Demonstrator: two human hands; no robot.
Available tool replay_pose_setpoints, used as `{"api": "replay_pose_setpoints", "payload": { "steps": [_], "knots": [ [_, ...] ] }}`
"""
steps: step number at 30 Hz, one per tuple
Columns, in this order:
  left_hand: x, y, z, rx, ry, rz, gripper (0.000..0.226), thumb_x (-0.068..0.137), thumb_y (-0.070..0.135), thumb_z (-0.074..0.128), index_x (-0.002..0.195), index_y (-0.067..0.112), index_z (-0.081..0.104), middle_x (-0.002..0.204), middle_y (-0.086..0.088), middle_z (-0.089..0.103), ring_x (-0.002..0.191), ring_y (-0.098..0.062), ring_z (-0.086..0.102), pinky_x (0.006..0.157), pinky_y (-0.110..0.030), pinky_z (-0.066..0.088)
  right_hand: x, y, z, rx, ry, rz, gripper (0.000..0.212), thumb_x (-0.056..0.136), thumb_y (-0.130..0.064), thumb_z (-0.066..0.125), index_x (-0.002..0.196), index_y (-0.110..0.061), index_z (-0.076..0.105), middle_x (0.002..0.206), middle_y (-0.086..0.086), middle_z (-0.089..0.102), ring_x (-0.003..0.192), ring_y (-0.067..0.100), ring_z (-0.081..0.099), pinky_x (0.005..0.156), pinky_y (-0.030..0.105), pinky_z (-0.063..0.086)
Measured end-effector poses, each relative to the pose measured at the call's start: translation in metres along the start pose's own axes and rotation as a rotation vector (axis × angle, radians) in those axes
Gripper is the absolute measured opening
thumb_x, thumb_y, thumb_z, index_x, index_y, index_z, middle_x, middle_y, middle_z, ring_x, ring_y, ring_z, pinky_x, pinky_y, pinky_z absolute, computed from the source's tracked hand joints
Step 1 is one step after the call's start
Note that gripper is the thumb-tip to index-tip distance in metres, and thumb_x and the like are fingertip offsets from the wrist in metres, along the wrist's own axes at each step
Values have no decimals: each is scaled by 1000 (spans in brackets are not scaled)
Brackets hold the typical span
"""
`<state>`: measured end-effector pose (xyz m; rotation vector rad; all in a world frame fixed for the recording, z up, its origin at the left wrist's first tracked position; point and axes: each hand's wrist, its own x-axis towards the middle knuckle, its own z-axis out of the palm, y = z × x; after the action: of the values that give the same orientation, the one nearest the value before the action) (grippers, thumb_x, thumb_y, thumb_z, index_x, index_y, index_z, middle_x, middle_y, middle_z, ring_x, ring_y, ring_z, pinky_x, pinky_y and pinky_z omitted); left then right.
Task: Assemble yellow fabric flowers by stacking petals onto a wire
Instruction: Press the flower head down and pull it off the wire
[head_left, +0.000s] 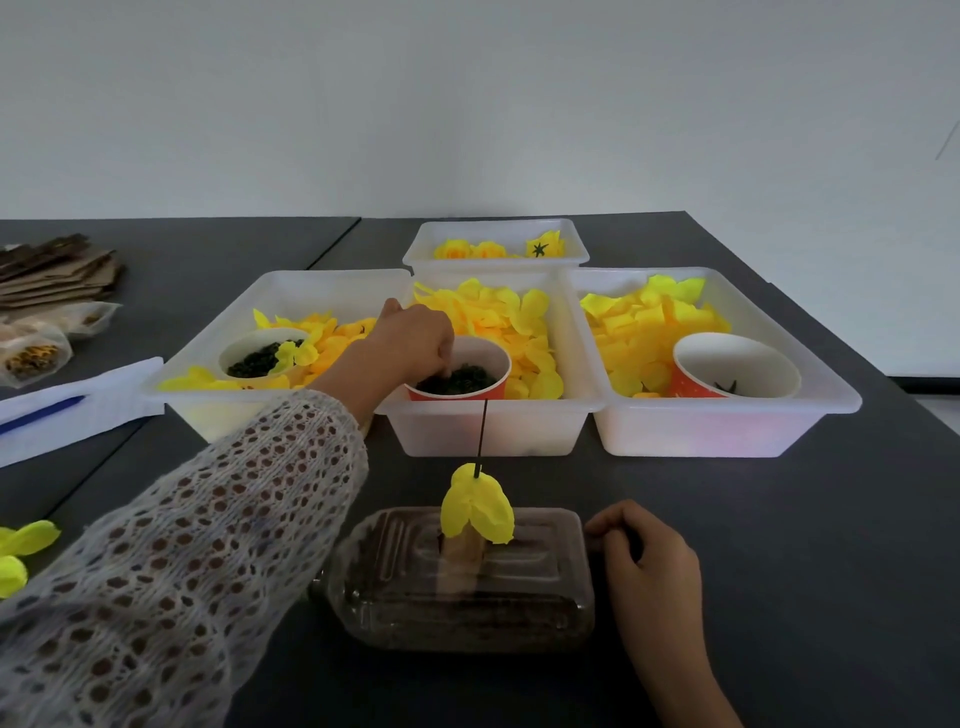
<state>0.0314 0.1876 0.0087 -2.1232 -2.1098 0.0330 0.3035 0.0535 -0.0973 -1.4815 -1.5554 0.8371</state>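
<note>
A thin dark wire (483, 431) stands upright from a clear plastic box (457, 582) near the table's front edge. Yellow fabric petals (478, 506) hang on the wire, drooping over the box lid. My left hand (410, 345) reaches into the red paper cup (493, 387) in the middle tray (488, 431), fingertips down in the small dark green pieces (460, 379); whether it holds one is hidden. My right hand (644, 566) rests beside the box's right edge with its fingers curled against it.
White trays of loose yellow petals sit left (208, 395) and right (727, 426), each with a cup. A smaller tray (496, 234) behind holds finished flowers. Cardboard and bags lie far left, a white sheet with a blue pen (41, 413) nearby, and yellow petals (21, 551) at the left edge.
</note>
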Motion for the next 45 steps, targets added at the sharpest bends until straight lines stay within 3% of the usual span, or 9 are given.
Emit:
{"api": "replay_pose_setpoints", "payload": {
  "steps": [7, 11, 17, 21, 24, 30, 37, 42, 45],
  "knots": [
    [-10, -8, -1, -163, 123, 45, 8, 84, 21, 71, 77, 19, 75, 88, 9, 48, 93, -20, 55, 78, -37, 43, -2, -1, -2, -2, -1, -5, 35, 90, -1, 51, 72, -29, 62, 66, -3, 66, 51, 12, 56, 47, 32, 46],
    [-20, -9, -9, -402, 234, 57, 7, 84, 22, 73, 79, 18, 69, 87, 5, 65, 86, -15, 61, 78, -35, 51, -2, -1, -1, -10, 4, -1, 35, 91, -1, 51, 73, -29, 63, 67, -4, 66, 52, 12, 57, 48, 33, 47],
    [-55, 9, -45, -864, 412, 71, 6, 91, 12, 65, 86, 12, 66, 81, 3, 70, 69, 0, 59, 69, -9, 44, -1, 1, 0, -7, -5, -3, 35, 91, -2, 51, 73, -29, 63, 67, -5, 66, 51, 10, 57, 46, 27, 45],
    [-89, 14, -81, -1105, 272, 176, 14, 99, 11, 55, 89, 12, 65, 75, 8, 67, 62, 0, 53, 60, -13, 44, 0, 2, 0, -1, -11, -1, 35, 91, -2, 51, 73, -29, 63, 68, -5, 66, 51, 7, 56, 46, 22, 40],
    [-113, 21, -95, -1105, 122, 275, 17, 99, 14, 53, 91, 13, 67, 73, 12, 64, 62, -1, 50, 61, -15, 44, -1, 2, -1, 0, -9, -9, 36, 90, -2, 51, 72, -30, 63, 68, -7, 66, 51, 10, 56, 46, 26, 44],
    [-138, 34, -97, -1156, -48, 303, 25, 86, 33, 53, 91, 14, 68, 68, 16, 64, 58, 0, 48, 61, -12, 42, -3, 2, -1, -12, 2, -21, 36, 90, -2, 51, 71, -30, 63, 67, -8, 66, 50, 12, 55, 45, 28, 44],
    [-139, 44, -90, -1172, -99, 273, 25, 82, 35, 55, 88, 16, 69, 68, 12, 64, 56, 0, 48, 57, -12, 42, -2, 2, 0, -15, -6, -13, 34, 91, -5, 52, 72, -32, 63, 68, -8, 67, 49, 9, 56, 44, 21, 40],
    [-138, 41, -87, -1039, -102, 246, 18, 94, 22, 57, 90, 13, 71, 70, 9, 67, 60, 2, 50, 58, -13, 40, -1, 2, 0, -8, -13, -6, 35, 91, -5, 52, 71, -31, 63, 68, -7, 67, 49, 8, 55, 46, 24, 40],
    [-139, 42, -85, -999, -130, 262, 21, 95, 20, 58, 93, 5, 72, 69, 11, 67, 60, 6, 53, 57, -4, 37, -1, 2, 0, -15, -15, -6, 34, 91, -6, 51, 71, -32, 63, 68, -8, 67, 49, 8, 55, 46, 24, 40]
  ]
}}
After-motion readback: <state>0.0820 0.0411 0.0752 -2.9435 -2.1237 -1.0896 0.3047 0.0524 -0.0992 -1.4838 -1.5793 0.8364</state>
